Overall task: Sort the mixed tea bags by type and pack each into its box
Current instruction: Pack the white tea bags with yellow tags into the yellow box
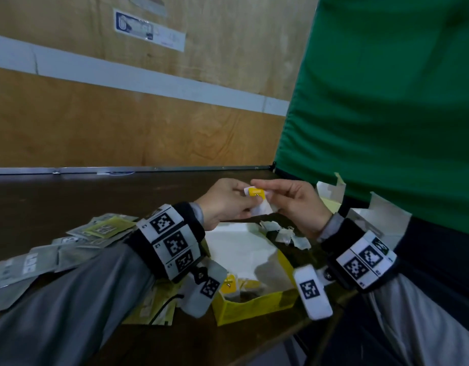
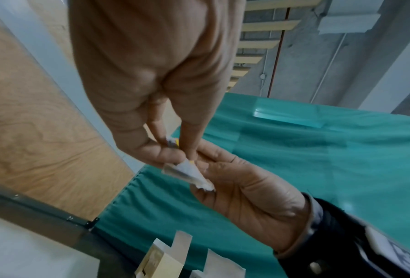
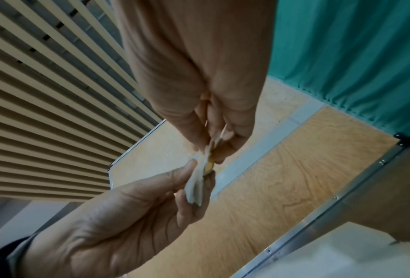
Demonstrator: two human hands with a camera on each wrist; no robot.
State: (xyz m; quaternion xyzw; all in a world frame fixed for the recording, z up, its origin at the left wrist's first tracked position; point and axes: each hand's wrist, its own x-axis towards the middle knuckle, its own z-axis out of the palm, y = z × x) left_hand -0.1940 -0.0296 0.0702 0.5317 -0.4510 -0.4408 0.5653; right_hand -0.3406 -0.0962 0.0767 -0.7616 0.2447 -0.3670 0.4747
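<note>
Both hands hold one white tea bag (image 1: 259, 207) with a yellow tag (image 1: 256, 192) above the open yellow box (image 1: 254, 307), left hand (image 1: 225, 203) pinching the bag, right hand (image 1: 298, 204) the tag; best fold the tag flat against the bag before lowering it in.

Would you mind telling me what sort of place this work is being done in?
Probably a makeshift workstation in a hall or workshop, not a home kitchen: a dark table stands against a bare plywood wall, a green cloth screen closes off the right, and slatted ceiling panels show overhead.
</note>
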